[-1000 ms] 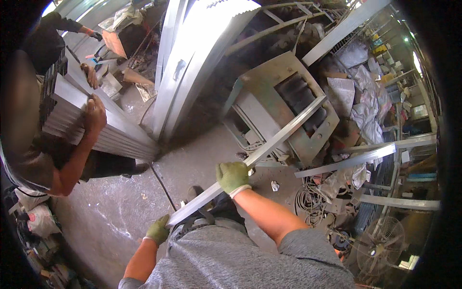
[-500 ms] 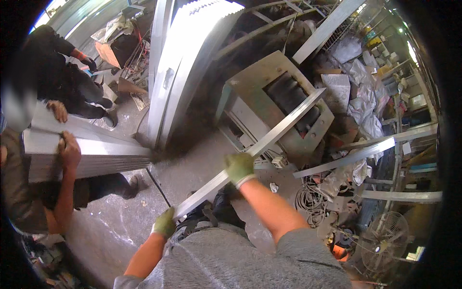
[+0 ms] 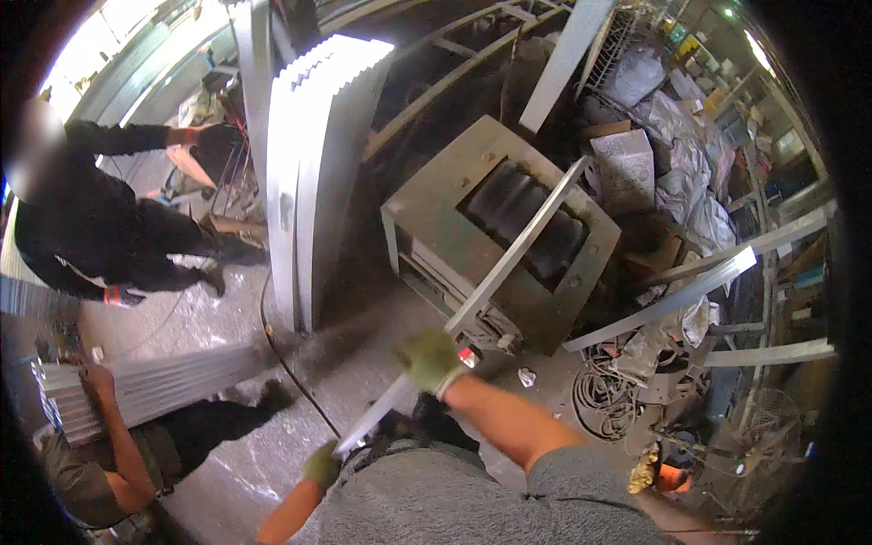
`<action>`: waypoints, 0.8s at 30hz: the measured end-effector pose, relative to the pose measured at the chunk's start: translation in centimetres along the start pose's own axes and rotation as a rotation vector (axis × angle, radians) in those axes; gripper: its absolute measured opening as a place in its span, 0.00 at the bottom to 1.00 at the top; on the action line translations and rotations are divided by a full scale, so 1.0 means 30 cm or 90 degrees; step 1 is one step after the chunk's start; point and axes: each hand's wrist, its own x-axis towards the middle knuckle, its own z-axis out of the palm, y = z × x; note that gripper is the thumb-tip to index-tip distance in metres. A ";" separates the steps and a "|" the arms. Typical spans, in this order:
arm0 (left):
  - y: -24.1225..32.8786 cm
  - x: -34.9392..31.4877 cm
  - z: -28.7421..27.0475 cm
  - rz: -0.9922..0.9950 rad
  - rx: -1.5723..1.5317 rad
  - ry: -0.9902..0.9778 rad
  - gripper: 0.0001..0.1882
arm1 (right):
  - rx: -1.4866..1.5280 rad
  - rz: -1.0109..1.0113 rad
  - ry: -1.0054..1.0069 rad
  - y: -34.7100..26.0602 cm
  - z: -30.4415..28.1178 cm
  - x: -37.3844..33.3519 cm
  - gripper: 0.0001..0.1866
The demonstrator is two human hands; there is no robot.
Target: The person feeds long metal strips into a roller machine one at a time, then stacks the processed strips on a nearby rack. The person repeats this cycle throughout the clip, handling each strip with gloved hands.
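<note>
A long, pale metal bar (image 3: 516, 248) slants from my waist up and to the right. My left hand (image 3: 322, 465), in a green work glove, is closed on its near end. Farther along, my right hand (image 3: 425, 361), gloved alike and a little blurred, is wrapped round the bar from above. The bar's far part passes over a grey-green machine (image 3: 427, 195) with a black roller (image 3: 522, 209) in its opening. I cannot tell whether bar and machine touch.
Stacked metal profiles (image 3: 336, 118) stand upright beyond the machine. At left, one person holds a ribbed metal bundle (image 3: 173, 381); another, in black (image 3: 100, 209), stands behind. Coiled cable (image 3: 604, 391) lies right, near a fan (image 3: 767, 431) and a yellow-gloved hand (image 3: 645, 470).
The view has shifted. The person at left has moved the ribbed bundle nearer and lower in view; the one in black reaches toward the upright profiles. My hands keep hold of the bar.
</note>
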 end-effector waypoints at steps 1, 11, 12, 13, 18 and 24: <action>-0.051 -0.025 -0.004 0.013 0.073 0.008 0.29 | 0.011 -0.033 -0.092 -0.051 0.018 -0.029 0.17; 0.636 0.125 -0.250 0.204 -0.077 -0.005 0.34 | -0.152 0.173 0.164 0.505 -0.178 0.225 0.15; 0.726 0.126 -0.262 0.228 -0.045 -0.010 0.33 | -0.148 0.182 0.184 0.576 -0.217 0.276 0.17; 0.798 0.119 -0.255 0.213 -0.032 0.001 0.33 | -0.105 0.137 0.163 0.638 -0.266 0.279 0.19; 0.795 0.118 -0.219 0.204 0.028 0.035 0.36 | -0.186 0.150 0.177 0.583 -0.252 0.259 0.24; 0.452 0.121 -0.139 0.229 -0.038 0.087 0.35 | -0.232 0.123 0.147 0.326 -0.122 0.180 0.25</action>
